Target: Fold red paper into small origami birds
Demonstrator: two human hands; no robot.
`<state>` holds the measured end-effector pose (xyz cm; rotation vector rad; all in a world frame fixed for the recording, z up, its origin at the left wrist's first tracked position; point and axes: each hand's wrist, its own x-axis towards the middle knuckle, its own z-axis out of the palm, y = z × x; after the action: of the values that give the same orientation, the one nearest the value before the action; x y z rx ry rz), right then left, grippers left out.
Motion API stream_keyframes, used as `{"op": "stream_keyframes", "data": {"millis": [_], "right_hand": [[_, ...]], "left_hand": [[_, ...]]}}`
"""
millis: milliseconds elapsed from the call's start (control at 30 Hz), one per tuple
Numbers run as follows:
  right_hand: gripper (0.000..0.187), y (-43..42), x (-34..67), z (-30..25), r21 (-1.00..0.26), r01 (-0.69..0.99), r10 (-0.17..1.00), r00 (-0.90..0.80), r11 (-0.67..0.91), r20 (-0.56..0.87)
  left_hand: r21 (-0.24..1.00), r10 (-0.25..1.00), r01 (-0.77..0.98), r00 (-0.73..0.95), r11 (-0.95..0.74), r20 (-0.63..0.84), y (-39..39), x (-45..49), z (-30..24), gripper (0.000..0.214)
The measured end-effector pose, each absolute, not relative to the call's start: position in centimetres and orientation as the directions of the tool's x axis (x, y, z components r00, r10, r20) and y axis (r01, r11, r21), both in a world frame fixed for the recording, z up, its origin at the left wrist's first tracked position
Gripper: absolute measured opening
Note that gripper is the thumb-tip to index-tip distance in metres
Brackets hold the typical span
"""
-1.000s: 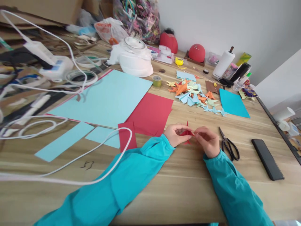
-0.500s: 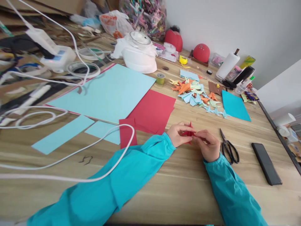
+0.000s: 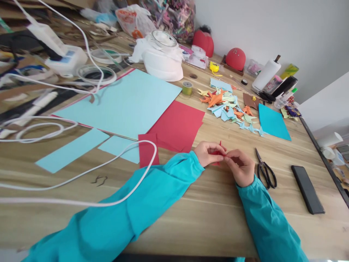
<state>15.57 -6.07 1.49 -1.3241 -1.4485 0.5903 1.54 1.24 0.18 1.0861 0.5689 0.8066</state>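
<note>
My left hand (image 3: 208,153) is closed on a small folded red paper crane (image 3: 220,144), mostly hidden behind my fingers. One thin red point sticks up above them. From the other side, my right hand (image 3: 241,166) pinches a tip of the same paper, so the fingertips of both hands nearly meet. Just left of my hands lie red paper sheets (image 3: 177,125) and a smaller red piece (image 3: 147,150). To the right of my right hand are black-handled scissors (image 3: 265,171), their blades pointing away from me.
Folded paper cranes (image 3: 225,105) in orange, blue and pale green lie heaped beyond my hands. A large light-blue sheet (image 3: 122,102) covers the left of the table. White cable (image 3: 117,163) loops over my left sleeve. A phone (image 3: 307,189) rests at the right.
My left fingers have closed further over the red paper, and less of it shows. Both hands stay in nearly the same place; the view has shifted slightly.
</note>
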Motion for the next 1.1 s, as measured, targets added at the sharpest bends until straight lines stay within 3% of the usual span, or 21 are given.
{"op": "stream_keyframes", "data": {"millis": [267,733,1100], "right_hand": [[0.005,-5.5,15.9,1.6,-0.973,0.110,0.971,0.108,0.201,0.213],[0.005,-5.5,17.1,0.9,-0.984,-0.078,0.987,0.059,0.157,0.153],[0.008,-5.4,16.5,1.4,-0.989,0.056,0.989,0.048,0.138,0.141]], "left_hand": [[0.927,0.710,-0.232,0.702,0.295,-0.050,1.8,1.4,0.3,0.018],[0.924,0.726,-0.149,0.666,0.352,-0.169,1.9,1.5,0.8,0.017],[0.949,0.737,-0.116,0.660,0.293,-0.147,2.0,1.6,0.4,0.014]]}}
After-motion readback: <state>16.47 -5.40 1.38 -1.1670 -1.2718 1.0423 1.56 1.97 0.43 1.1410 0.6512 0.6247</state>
